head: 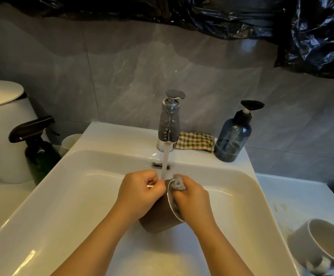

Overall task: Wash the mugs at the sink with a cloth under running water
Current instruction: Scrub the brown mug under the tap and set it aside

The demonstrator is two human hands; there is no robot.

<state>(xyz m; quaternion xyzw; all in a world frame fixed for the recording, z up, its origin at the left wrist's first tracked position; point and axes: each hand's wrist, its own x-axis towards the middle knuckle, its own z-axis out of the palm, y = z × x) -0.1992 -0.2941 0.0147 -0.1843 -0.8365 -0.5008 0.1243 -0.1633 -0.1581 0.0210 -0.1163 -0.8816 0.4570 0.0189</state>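
so, our left grip (pixel 140 193) is closed round the brown mug (pixel 156 220), fingers curled near its rim where the handle seems to be, though the hand hides most of it. our right grip (pixel 194 202) is closed as well, bunching a grey cloth (pixel 178 184) and pressing it against the mug's rim and into its mouth. we hold the mug tipped on its side over the sink (pixel 72 206), mouth facing right, and as far as we can tell it is clear of the basin. the water (pixel 165 162) drops from the tap (pixel 169 124) onto the rim, between our two hands, and some runs off below the mug.

we judge this to be the scrubbing step on this mug, with the lip and the inside wiped under the stream. the next move calls for turning the mug with the left grip so the cloth meets the rest of the rim and the outer wall. it will want a firm hold, since the wet surface is likely slippery, and then a rinse.

farther out, a white mug (pixel 325 242) lies on its side on the bench right of the sink; we cannot tell whether it is washed. behind the tap lie a checked cloth (pixel 195 141) and a soap bottle (pixel 232 138). left of the sink stand a spray bottle (pixel 38 148), a small cup (pixel 70 141) and a white bin (pixel 2 126).
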